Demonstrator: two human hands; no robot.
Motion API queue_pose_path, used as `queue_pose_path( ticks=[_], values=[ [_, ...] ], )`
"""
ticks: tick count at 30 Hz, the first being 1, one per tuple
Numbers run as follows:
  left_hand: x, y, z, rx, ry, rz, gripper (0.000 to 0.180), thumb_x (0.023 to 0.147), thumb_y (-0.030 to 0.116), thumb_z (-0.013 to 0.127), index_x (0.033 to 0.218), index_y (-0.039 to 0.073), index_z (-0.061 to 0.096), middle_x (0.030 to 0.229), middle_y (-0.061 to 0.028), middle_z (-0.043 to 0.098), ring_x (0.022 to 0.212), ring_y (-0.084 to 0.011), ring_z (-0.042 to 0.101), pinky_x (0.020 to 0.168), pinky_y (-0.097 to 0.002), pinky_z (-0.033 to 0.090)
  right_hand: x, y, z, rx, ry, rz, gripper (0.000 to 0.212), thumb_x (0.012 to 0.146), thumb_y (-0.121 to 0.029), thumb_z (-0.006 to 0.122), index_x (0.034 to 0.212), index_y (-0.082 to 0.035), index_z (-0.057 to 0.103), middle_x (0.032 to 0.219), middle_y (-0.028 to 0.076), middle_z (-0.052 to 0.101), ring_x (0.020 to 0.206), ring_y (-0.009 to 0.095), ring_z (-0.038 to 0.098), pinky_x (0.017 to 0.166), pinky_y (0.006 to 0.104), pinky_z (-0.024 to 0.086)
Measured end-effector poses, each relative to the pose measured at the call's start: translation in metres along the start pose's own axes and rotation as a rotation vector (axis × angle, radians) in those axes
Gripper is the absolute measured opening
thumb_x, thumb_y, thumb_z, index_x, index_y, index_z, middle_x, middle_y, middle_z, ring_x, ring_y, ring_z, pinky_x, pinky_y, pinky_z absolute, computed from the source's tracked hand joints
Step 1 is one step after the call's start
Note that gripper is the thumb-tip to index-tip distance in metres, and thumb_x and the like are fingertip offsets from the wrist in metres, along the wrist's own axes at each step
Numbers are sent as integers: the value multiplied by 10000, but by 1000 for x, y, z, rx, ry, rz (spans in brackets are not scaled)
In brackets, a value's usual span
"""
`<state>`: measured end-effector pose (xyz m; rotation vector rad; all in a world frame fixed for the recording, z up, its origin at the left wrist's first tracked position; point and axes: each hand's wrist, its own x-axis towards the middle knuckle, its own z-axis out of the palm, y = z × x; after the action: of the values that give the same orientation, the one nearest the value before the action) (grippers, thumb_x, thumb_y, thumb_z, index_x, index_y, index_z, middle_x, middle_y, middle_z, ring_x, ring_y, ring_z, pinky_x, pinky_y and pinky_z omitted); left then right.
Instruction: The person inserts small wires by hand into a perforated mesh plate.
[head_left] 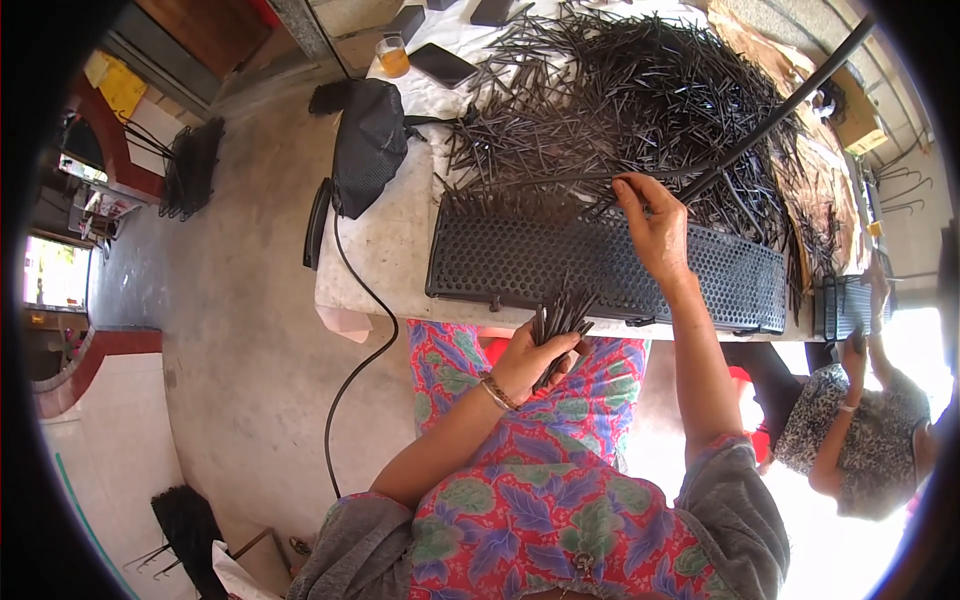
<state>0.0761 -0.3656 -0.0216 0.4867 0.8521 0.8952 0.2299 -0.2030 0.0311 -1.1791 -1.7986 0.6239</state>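
My left hand (pixel 530 362) is closed around a bundle of thin black strips (pixel 563 318), their ends fanning out above the fingers, just off the table's near edge. A long black tray with a honeycomb of round holes (pixel 560 250) lies along that edge. Over the tray's far rim is my right hand (pixel 658 228), thumb and fingers pinched together. Whatever sits between those fingertips is too small to make out. Short strips stand up along the tray's far left rim. Behind it spreads a big loose heap of black strips (pixel 680 95).
A long black bar (pixel 790 105) slants over the heap from the upper right. At the table's left are a black bag-like object (pixel 368 150) with a hanging cord (pixel 358 375), a glass of amber drink (pixel 393 58) and a phone (pixel 444 66). Another person (pixel 860 440) works at right.
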Motion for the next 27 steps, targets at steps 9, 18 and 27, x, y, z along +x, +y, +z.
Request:
queue_pose_path(
  ticks=[9, 18, 27],
  values=[
    [-4, 3, -1, 39, 17, -2, 192, 887, 157, 584, 1035, 40, 547, 805, -82, 656, 511, -41, 491, 407, -199, 405, 0, 7, 14, -127, -112, -205, 134, 845, -66, 615, 937, 31, 612, 854, 172, 626, 737, 337, 618, 642, 347, 489],
    [-3, 0, -5, 43, -6, -12, 182, 886, 157, 585, 1021, 43, 536, 794, -67, 647, 508, -43, 483, 407, -205, 400, 0, 8, 18, -120, -154, -158, 125, 832, -59, 625, 910, 39, 633, 855, 164, 630, 719, 325, 624, 623, 346, 488],
    [-4, 4, -3, 65, -33, 13, 183, 891, 135, 572, 1043, 42, 534, 803, -77, 652, 499, -36, 478, 417, -199, 401, -7, 9, 18, -96, -168, -102, 131, 819, -61, 639, 909, 34, 645, 835, 137, 627, 699, 273, 632, 608, 339, 491]
  ],
)
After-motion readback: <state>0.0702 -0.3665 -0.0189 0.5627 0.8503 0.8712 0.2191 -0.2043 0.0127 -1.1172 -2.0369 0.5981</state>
